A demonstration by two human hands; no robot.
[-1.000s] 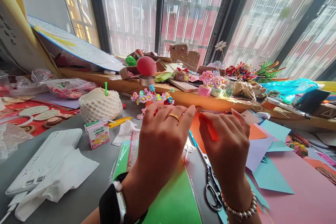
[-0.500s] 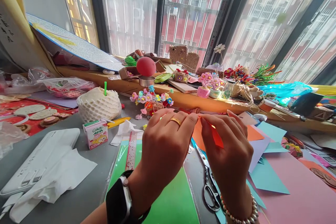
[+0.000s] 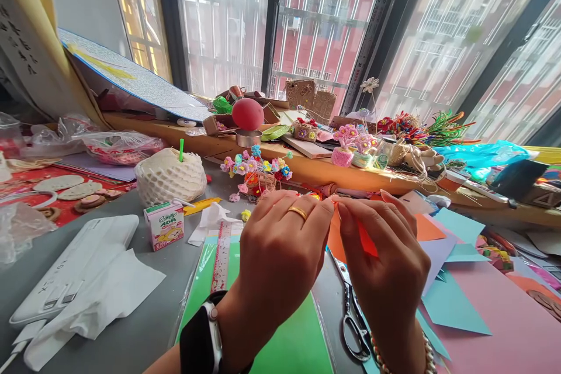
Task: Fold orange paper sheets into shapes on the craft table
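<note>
Green sheet (image 3: pixel 289 339): flat on the desk (image 3: pixel 170 286), below the left hand (image 3: pixel 283 251). Scissors (image 3: pixel 347 299): beside the sheet, left of the right wrist. Left hand and right hand (image 3: pixel 388 251): raised, fingertips pinched, nearly meeting; whether either grip retains the orange paper (image 3: pixel 335 236) cannot be told. Orange paper: visible between the hands. Flower basket (image 3: pixel 258 178): beyond them.

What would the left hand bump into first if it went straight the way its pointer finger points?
Probably the right hand: its fingertips are just beyond the tip of the left hand's pointer finger. I can't tell whether they touch.
</note>
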